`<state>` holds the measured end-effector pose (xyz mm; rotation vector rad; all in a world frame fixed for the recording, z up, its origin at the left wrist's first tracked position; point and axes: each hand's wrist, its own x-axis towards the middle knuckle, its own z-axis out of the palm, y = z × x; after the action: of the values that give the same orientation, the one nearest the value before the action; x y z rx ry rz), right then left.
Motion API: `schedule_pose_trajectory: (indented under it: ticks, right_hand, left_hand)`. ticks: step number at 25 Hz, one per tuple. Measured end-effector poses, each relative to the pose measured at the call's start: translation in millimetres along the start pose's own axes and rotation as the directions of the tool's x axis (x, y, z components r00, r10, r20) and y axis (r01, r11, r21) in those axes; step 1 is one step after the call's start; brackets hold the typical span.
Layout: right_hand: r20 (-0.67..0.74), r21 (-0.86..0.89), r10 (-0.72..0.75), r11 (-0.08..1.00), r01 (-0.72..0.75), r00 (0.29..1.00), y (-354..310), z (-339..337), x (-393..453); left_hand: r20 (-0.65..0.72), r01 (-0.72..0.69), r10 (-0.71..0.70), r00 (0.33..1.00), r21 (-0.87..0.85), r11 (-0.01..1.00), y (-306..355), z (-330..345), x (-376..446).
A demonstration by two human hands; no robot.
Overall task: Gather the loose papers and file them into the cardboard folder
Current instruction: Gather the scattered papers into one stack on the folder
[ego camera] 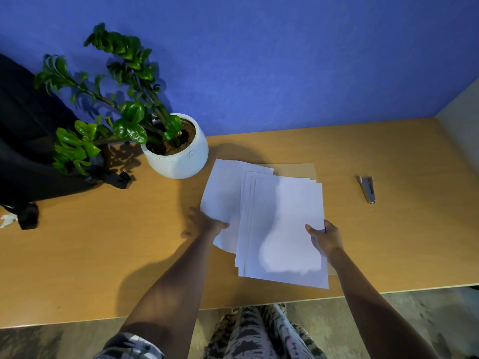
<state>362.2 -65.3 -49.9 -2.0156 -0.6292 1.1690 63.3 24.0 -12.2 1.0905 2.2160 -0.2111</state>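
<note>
Black fabric fills the far left: a bag (pixel 28 141), cut off by the frame edge, its straps trailing onto the table (pixel 103 242). A scrap of something white (pixel 7 220) beside it is too clipped for us to name. Glossy green leaves of a plant (pixel 121 99) hide part of the bag; its pot (pixel 178 151) is round, white and speckled. On the smooth orange-brown wood we see our left hand (pixel 207 225) pinching the near edge of one skewed white sheet (pixel 223 193), thumb on top. Matt papers (pixel 282 229), fanned and overlapping, cover most of the flat brown folder (pixel 295 169); only its far edge and a near corner show. Our right hand (pixel 325 238) grips their right edge, fingers hidden beneath. A small grey metal stapler (pixel 366 189) lies well apart.
</note>
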Motion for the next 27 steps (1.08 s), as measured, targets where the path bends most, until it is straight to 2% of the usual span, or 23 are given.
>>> schedule_pose_trajectory:
  ticks: [1, 2, 4, 5, 12, 14, 17, 20, 22, 24, 27]
  right_hand:
    - [0.004, 0.006, 0.003, 1.000, -0.003, 1.000, 0, 0, 0]
    - [0.007, 0.009, 0.004, 1.000, -0.004, 1.000, -1, -1, 0]
    - [0.010, 0.011, 0.004, 1.000, -0.004, 1.000, -1, -1, -1]
    - [0.008, 0.012, 0.002, 1.000, -0.002, 1.000, -1, -1, -1]
    - [-0.022, -0.013, 0.020, 1.000, -0.021, 1.000, 0, -4, -1]
    - [-0.021, -0.013, 0.033, 0.999, -0.033, 0.999, -1, -4, -2]
    - [-0.032, -0.020, 0.058, 0.998, -0.059, 0.998, -3, -3, -2]
    - [-0.043, -0.034, 0.059, 0.998, -0.061, 0.997, -3, -3, -3]
    - [-0.039, -0.035, 0.066, 0.997, -0.068, 0.997, -4, -4, -3]
    - [-0.030, -0.029, 0.086, 0.996, -0.087, 0.996, -6, -4, -5]
    - [-0.017, -0.033, 0.124, 0.992, -0.124, 0.992, -9, -6, -5]
  left_hand:
    - [0.016, -0.013, 0.014, 1.000, -0.054, 0.998, 0, -1, 1]
    - [0.027, -0.024, 0.030, 0.999, -0.194, 0.981, 1, -3, 3]
    - [-0.008, -0.072, 0.078, 0.997, -0.499, 0.863, 6, -6, 7]
    - [-0.033, -0.111, 0.112, 0.993, -0.555, 0.825, 10, -9, 4]
    - [-0.219, -0.322, 0.245, 0.944, -0.464, 0.825, 57, -60, -28]
    - [-0.303, -0.418, 0.305, 0.903, -0.454, 0.787, 73, -81, -40]
    - [-0.433, -0.494, 0.308, 0.847, -0.429, 0.756, 91, -112, -63]
    - [-0.508, -0.593, 0.345, 0.789, -0.488, 0.640, 103, -129, -80]
    - [-0.458, -0.591, 0.376, 0.806, -0.571, 0.570, 107, -127, -88]
    - [-0.360, -0.528, 0.395, 0.845, -0.674, 0.516, 107, -114, -92]
    - [-0.198, -0.404, 0.418, 0.886, -0.772, 0.490, 98, -80, -87]
